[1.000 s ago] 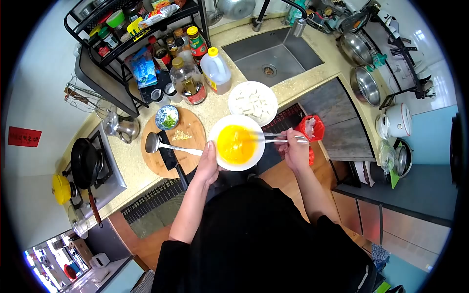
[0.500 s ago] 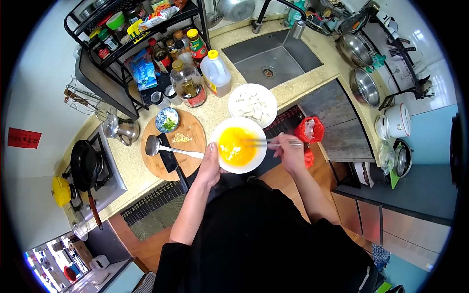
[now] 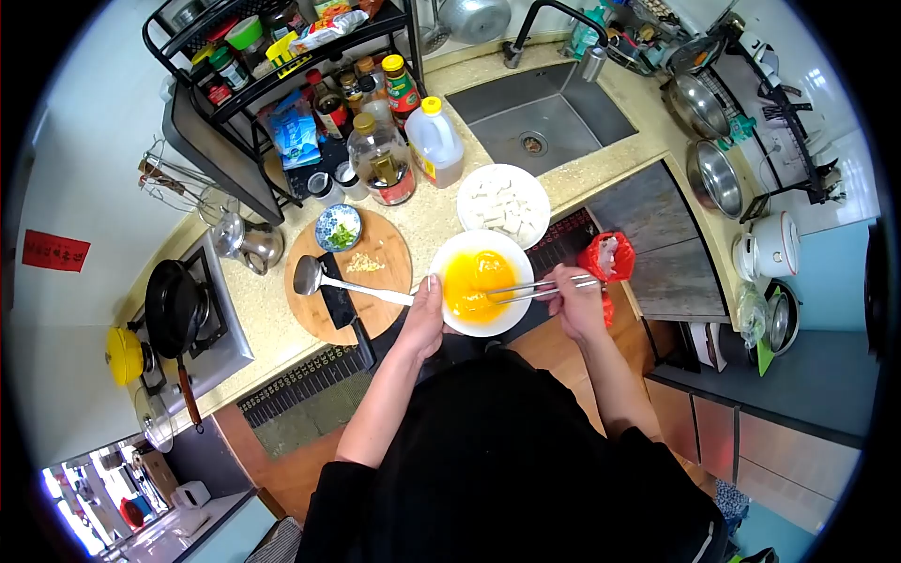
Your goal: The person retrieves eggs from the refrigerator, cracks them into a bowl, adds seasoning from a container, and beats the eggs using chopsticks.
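Note:
My left hand grips the left rim of a white bowl holding beaten yellow egg. Metal chopsticks are pinched in my right hand, their tips in the egg. Behind the bowl stands a white plate of pale cut pieces. To the left, a round wooden board carries a ladle, a cleaver, chopped pale bits and a small blue-patterned bowl with chopped greens.
A black pan rests on the stove at left. Bottles and a jug stand beside the black rack. The sink lies at the back. A red bag is at the right.
The view has shifted, so the counter things appear a little further right. The chopsticks have moved within the egg, and its surface shows a different swirl. Both hands keep their holds.

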